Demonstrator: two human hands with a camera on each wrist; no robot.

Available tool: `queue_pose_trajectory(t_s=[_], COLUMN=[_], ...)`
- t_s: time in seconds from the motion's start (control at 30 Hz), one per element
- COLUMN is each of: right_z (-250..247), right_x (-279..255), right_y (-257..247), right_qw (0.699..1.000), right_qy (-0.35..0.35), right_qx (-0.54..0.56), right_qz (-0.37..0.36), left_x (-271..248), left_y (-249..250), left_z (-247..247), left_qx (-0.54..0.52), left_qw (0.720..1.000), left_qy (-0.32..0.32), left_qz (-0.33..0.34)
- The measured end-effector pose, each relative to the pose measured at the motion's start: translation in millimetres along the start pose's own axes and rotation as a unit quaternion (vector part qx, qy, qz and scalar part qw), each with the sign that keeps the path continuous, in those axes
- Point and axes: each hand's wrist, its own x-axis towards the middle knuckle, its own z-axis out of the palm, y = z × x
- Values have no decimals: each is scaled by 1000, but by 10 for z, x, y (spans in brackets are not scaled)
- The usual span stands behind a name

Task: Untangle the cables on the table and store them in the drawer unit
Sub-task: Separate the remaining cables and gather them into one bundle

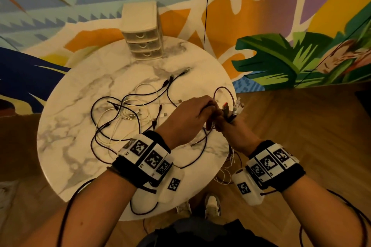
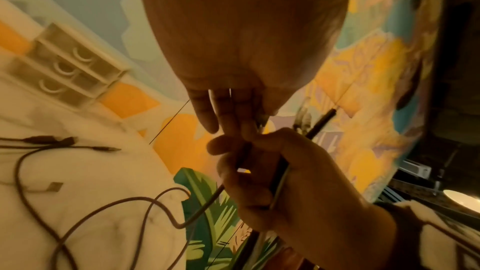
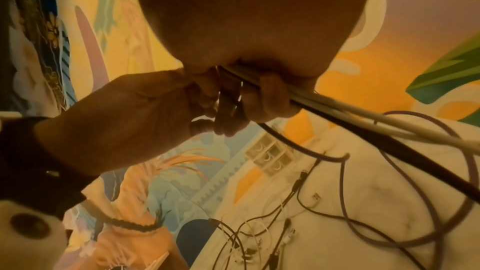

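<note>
At the right edge of the round marble table [image 1: 66,118], the two hands meet and work on a few cables pulled out of the pile. The right hand [image 1: 233,132] is curled round a small bunch of cables [image 3: 363,124], dark ones and white ones together, and their plug ends [image 1: 233,109] stick up past its fingers. The left hand [image 1: 186,120] reaches across and pinches a dark cable [image 2: 197,210] right beside the right hand's fingers. This cable loops away over the table top, and it looks like the hands are feeding it into the bunch. Some of the held cables hang down off the near right edge of the table. Most of the job is still to do, I think. A big tangle of cables [image 1: 120,114], black and white, lies in the middle of the table, with loops going over and under each other and loose plugs all around. The drawer unit [image 1: 142,34] stands at the far edge of the table, well apart from the hands. All three of its drawers are pushed in, and I cannot tell if anything is inside. So a few cables are gathered, the pile is not sorted, and nothing seems put away yet.
</note>
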Motion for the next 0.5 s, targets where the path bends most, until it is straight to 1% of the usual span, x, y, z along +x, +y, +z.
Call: queue_pose_trajectory(t_s=[0.13, 0.2, 0.3, 0.37, 0.5], right_z=[-12, 3, 52, 53, 42], right_x=[23, 27, -2, -7, -53], right_y=[-24, -18, -104, -100, -109], right_qw=[998, 995, 996, 997, 998], right_qy=[16, 20, 37, 60, 59], right_qx=[-63, -96, -72, -39, -11], right_qz=[-20, -28, -32, -39, -19], left_x=[0, -9, -27, -51, -68], left_y=[110, 164, 229, 260, 299], left_z=[15, 22, 48, 60, 81], left_qx=[71, 72, 31, 3, -18], left_qw=[995, 994, 996, 994, 990], left_qy=[38, 29, 10, 13, 26], left_qz=[60, 75, 85, 106, 137])
